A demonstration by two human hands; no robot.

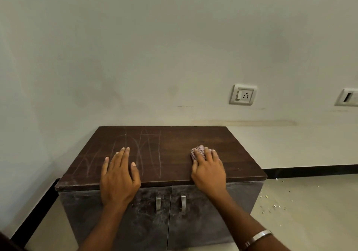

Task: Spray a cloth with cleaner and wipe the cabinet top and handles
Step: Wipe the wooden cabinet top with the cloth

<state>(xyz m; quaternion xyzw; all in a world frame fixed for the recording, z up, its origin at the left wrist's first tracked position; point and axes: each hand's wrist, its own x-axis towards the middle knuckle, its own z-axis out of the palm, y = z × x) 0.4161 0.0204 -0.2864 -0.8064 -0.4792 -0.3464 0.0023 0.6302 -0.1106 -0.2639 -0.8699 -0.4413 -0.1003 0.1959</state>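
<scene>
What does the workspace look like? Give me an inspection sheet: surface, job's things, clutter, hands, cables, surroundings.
Surface: dark wooden cabinet top, pale streaks across its left half.
Job's things: pink patterned cloth on the top, right of centre; two metal handles on dusty doors; no spray bottle in view.
Clutter: crumbs on the floor at right.
Hands: left hand flat on the top, fingers straight; right hand presses the cloth down, no curled grip plainly visible.
Cables: nothing seen.
Surroundings: pale wall, switch socket, second wall plate at the right edge, black skirting.

No readable text or labels
</scene>
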